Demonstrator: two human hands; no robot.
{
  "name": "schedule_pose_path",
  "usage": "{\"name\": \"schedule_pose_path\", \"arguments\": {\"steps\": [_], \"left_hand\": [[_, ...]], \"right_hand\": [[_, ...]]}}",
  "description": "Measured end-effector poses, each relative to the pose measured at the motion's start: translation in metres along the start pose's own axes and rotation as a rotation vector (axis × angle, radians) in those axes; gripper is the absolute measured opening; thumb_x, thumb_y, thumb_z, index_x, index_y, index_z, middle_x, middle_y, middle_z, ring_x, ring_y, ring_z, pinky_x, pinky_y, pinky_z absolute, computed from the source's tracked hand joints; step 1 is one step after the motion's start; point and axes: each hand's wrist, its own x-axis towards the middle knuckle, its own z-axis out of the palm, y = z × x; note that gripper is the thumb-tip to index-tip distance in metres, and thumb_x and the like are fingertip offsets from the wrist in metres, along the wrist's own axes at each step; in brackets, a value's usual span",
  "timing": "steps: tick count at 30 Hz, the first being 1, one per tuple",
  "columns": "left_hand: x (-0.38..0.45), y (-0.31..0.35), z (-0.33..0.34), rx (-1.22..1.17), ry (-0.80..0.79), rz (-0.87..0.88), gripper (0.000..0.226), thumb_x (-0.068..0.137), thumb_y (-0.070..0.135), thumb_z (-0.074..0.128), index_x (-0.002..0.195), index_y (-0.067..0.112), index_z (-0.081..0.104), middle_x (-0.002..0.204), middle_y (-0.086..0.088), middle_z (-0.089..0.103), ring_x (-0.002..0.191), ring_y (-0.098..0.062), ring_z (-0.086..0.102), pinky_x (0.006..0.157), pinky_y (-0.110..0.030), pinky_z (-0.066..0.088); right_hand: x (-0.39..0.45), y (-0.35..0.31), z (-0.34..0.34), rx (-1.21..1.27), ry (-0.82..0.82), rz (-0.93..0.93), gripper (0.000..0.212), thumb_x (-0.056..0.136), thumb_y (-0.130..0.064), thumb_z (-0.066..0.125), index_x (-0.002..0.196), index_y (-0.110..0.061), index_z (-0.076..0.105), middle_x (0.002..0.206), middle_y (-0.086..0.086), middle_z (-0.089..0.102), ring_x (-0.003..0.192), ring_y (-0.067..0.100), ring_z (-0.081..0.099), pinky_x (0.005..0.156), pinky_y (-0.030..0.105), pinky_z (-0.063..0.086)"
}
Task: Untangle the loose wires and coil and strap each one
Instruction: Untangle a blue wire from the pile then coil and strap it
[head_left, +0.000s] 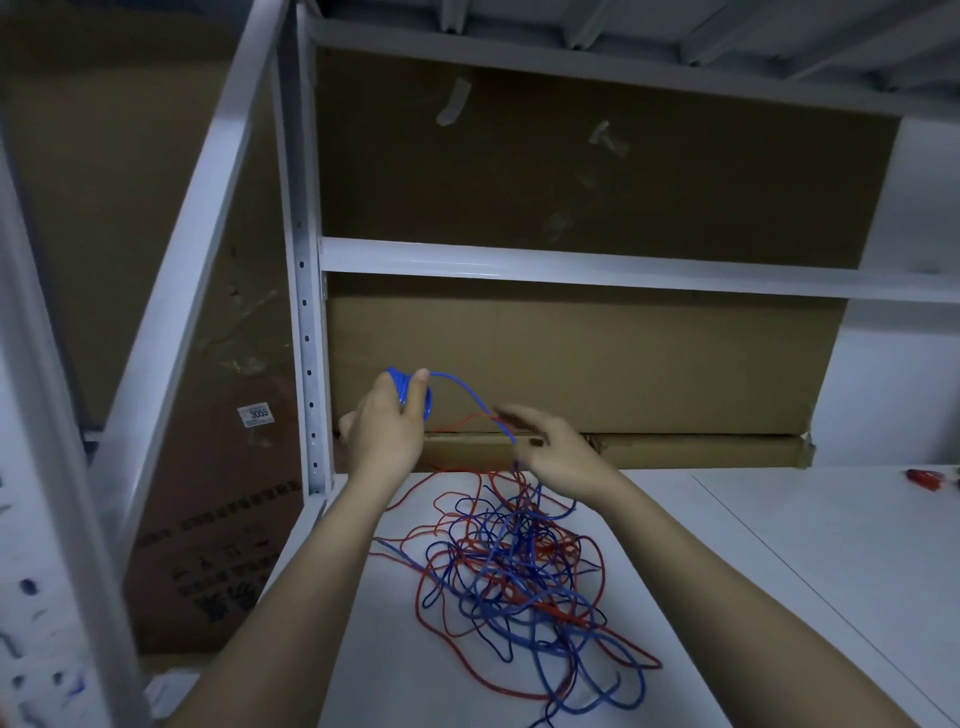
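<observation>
A tangle of blue wire (511, 587) and red wire (441, 631) lies on the white shelf (727, 597) in front of me. My left hand (387, 428) is raised above the shelf and grips a small blue coil (410, 392) wound round its fingers. From the coil a blue strand (470, 397) arcs right and down to my right hand (558, 449). That hand holds the strand loosely between its fingers, above the tangle. The strand then drops into the pile.
A flat cardboard box (649, 364) stands against the back of the shelf. A white upright post (306, 312) rises at the left, with more cardboard (208, 519) beyond it. Small red items (924, 478) lie at the far right.
</observation>
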Motion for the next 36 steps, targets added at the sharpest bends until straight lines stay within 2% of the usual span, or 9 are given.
{"name": "schedule_pose_path", "arguments": {"steps": [4, 9, 14, 19, 22, 26, 31, 33, 36], "left_hand": [[0.002, 0.005, -0.003, 0.031, 0.022, 0.026, 0.048, 0.097, 0.053, 0.033, 0.078, 0.010, 0.045, 0.076, -0.011, 0.056, 0.084, -0.034, 0.054, 0.092, -0.045, 0.040], [0.004, -0.009, -0.012, 0.090, 0.100, -0.081, 0.044, 0.100, 0.049, 0.031, 0.080, 0.012, 0.044, 0.070, -0.005, 0.054, 0.072, -0.024, 0.049, 0.095, -0.042, 0.029], [0.005, -0.016, -0.016, 0.070, 0.180, -0.150, 0.044, 0.101, 0.048, 0.030, 0.086, 0.010, 0.047, 0.076, -0.006, 0.056, 0.080, -0.028, 0.050, 0.095, -0.043, 0.029], [0.011, -0.012, -0.020, 0.063, 0.159, -0.117, 0.043, 0.101, 0.047, 0.031, 0.082, 0.011, 0.045, 0.070, -0.004, 0.051, 0.078, -0.030, 0.052, 0.094, -0.042, 0.029], [0.007, -0.003, -0.011, 0.076, 0.076, -0.070, 0.043, 0.100, 0.048, 0.033, 0.074, 0.015, 0.040, 0.066, -0.001, 0.048, 0.075, -0.029, 0.052, 0.092, -0.041, 0.028], [0.000, 0.006, 0.002, 0.072, 0.025, -0.030, 0.044, 0.099, 0.051, 0.034, 0.074, 0.016, 0.041, 0.071, -0.004, 0.052, 0.081, -0.033, 0.055, 0.086, -0.038, 0.035], [-0.003, 0.026, 0.005, -0.130, -0.104, 0.013, 0.042, 0.099, 0.046, 0.042, 0.071, 0.016, 0.048, 0.066, 0.001, 0.053, 0.071, -0.022, 0.054, 0.087, -0.043, 0.041], [-0.001, 0.031, -0.002, -0.390, -0.207, -0.044, 0.041, 0.099, 0.041, 0.046, 0.067, 0.015, 0.049, 0.057, 0.006, 0.051, 0.059, -0.011, 0.050, 0.078, -0.035, 0.041], [0.000, 0.030, -0.019, -0.680, -0.357, -0.185, 0.038, 0.096, 0.041, 0.050, 0.069, 0.016, 0.053, 0.057, 0.007, 0.057, 0.064, -0.006, 0.055, 0.091, -0.029, 0.038]], "right_hand": [[0.006, -0.014, 0.009, 0.059, 0.199, -0.089, 0.017, 0.092, -0.016, 0.061, 0.105, -0.011, 0.071, 0.079, -0.008, 0.069, 0.069, 0.004, 0.064, 0.062, 0.011, 0.045], [0.005, 0.014, -0.003, 0.618, 0.526, 0.128, 0.013, 0.093, -0.004, 0.058, 0.099, 0.003, 0.067, 0.064, 0.003, 0.063, 0.050, 0.006, 0.060, 0.049, 0.018, 0.050], [-0.005, 0.081, -0.025, 0.128, 0.720, 0.377, 0.019, 0.093, -0.008, 0.058, 0.100, 0.003, 0.071, 0.079, 0.009, 0.066, 0.070, 0.022, 0.058, 0.063, 0.028, 0.045], [-0.017, 0.110, -0.021, 0.059, 0.445, 0.546, 0.032, 0.092, -0.017, 0.062, 0.118, 0.002, 0.063, 0.100, 0.024, 0.068, 0.092, 0.036, 0.065, 0.082, 0.043, 0.054], [-0.012, 0.080, -0.020, -0.064, 0.384, 0.358, 0.037, 0.100, -0.032, 0.046, 0.118, -0.005, 0.064, 0.109, 0.018, 0.067, 0.110, 0.035, 0.058, 0.084, 0.033, 0.044], [0.000, 0.020, -0.022, 0.018, 0.397, 0.016, 0.039, 0.097, -0.024, 0.051, 0.135, -0.016, 0.052, 0.142, 0.003, 0.048, 0.134, 0.016, 0.038, 0.112, 0.030, 0.027], [0.006, -0.025, 0.005, 0.068, -0.073, -0.025, 0.045, 0.099, -0.026, 0.047, 0.142, -0.016, 0.039, 0.127, 0.000, 0.057, 0.113, 0.015, 0.051, 0.092, 0.031, 0.040], [0.009, -0.029, 0.008, 0.164, -0.066, -0.004, 0.027, 0.103, -0.021, 0.037, 0.119, -0.007, 0.055, 0.081, 0.001, 0.060, 0.076, 0.022, 0.054, 0.076, 0.038, 0.049], [0.021, -0.033, -0.004, 0.264, 0.165, -0.046, 0.030, 0.101, -0.025, 0.044, 0.096, -0.004, 0.064, 0.064, 0.004, 0.044, 0.054, 0.013, 0.043, 0.046, 0.014, 0.044]]}}
